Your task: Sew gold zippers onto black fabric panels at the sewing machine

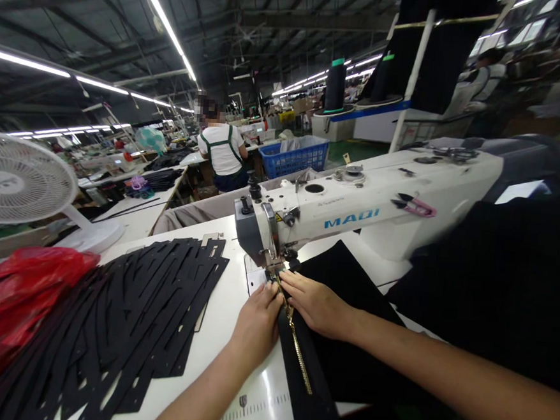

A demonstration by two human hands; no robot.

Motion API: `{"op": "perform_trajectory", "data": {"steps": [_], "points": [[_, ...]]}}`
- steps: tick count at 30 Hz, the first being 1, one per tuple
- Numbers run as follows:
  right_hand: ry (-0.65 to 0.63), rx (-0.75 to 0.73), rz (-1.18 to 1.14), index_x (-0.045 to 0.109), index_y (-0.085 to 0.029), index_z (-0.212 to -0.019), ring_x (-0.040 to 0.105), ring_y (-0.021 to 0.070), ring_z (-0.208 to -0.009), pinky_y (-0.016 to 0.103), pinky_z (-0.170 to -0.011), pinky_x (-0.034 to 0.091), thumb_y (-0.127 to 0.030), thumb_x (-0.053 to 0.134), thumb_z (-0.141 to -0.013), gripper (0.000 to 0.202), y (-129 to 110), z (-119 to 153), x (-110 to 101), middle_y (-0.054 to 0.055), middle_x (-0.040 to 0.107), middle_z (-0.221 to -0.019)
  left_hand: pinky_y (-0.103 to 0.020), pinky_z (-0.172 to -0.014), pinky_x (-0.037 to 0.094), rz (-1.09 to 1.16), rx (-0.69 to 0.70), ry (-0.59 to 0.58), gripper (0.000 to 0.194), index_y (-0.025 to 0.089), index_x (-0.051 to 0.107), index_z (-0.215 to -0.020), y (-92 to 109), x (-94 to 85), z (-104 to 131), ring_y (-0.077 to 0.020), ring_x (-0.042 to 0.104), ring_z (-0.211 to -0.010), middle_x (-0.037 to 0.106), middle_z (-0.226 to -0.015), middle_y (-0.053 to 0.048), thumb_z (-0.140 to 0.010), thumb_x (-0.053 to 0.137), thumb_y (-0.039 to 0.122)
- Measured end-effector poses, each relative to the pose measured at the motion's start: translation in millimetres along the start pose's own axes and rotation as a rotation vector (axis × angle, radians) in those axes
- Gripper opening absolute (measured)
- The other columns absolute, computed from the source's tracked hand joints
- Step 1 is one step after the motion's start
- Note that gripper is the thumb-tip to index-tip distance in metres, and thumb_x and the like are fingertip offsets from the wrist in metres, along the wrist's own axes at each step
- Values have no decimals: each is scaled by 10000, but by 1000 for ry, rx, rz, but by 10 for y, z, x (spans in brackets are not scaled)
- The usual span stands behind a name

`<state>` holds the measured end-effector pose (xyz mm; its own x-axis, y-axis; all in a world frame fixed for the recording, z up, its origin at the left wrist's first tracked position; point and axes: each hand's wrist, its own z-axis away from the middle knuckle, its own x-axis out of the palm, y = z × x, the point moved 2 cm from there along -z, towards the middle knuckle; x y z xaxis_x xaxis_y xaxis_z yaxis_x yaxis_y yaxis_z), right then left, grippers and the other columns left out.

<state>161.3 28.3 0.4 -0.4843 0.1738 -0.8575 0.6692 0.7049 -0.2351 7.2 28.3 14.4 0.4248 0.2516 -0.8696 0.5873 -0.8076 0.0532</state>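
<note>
A black fabric strip with a gold-toothed zipper (300,355) runs lengthwise from under the presser foot of a white sewing machine (357,209) toward me. My left hand (257,320) is at the strip's left edge close to the needle, its fingers bent and bunched on the fabric. From the right, my right hand (321,306) lies over the strip, fingers stretched out flat and close together beside the foot. The zipper's gold pull hangs between the hands. A larger black fabric panel (352,272) spreads under and behind my right hand. The needle tip is hidden.
Many black fabric strips (148,316) are fanned out at left, beside a red plastic bag (29,301) and a white fan (18,179). Pink-handled snips (417,207) lie on the machine arm. Black thread cones (335,86) stand behind. A person (222,145) works further off.
</note>
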Motion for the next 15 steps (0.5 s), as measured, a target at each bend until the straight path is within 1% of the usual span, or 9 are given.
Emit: {"op": "perform_trajectory", "data": {"steps": [3,6,8,10,12,15], "points": [[15,-13,-33,517,-15,-1176,442,235,-1177,405,-1012,368,-118,333,-880,364,38,-48,-31,187,511,-1232,-429,-845,528,39,-43,11,282,158,583,-999,-19,-14,-40,-246,594,-974,619,-1032,-129,-768,446,75],[35,-56,-80,568,-94,-1078,483,216,-1077,385,-944,401,-167,414,-878,263,33,-63,-115,140,546,-1147,-412,-792,547,33,-84,-10,306,156,590,-1000,-44,-19,-48,-245,602,-933,624,-1006,-125,-739,460,64],[24,-52,-65,585,-124,-963,498,212,-964,373,-847,426,-212,484,-863,167,2,-38,-166,109,563,-1036,-429,-816,538,24,-76,-19,341,160,596,-1016,-42,-29,-23,-255,597,-962,628,-1032,-124,-715,472,59],[-1,9,-18,564,-134,-850,487,200,-842,353,-749,419,-230,519,-853,106,-30,-2,-189,76,558,-898,-449,-858,519,21,-49,-24,374,162,598,-1040,-16,-47,28,-263,588,-1002,633,-1063,-120,-705,470,54],[-30,78,22,529,-144,-779,465,183,-757,330,-691,397,-232,522,-861,121,-57,24,-186,43,534,-798,-460,-889,503,12,-24,-30,387,156,600,-1053,31,-68,96,-263,586,-1022,634,-1090,-120,-707,461,49],[-63,112,71,505,-153,-747,457,175,-725,310,-659,382,-241,525,-867,150,-131,37,-190,31,516,-772,-454,-914,494,-8,-11,-33,390,138,607,-1053,119,-95,202,-256,593,-1028,631,-1113,-126,-710,452,38]]}}
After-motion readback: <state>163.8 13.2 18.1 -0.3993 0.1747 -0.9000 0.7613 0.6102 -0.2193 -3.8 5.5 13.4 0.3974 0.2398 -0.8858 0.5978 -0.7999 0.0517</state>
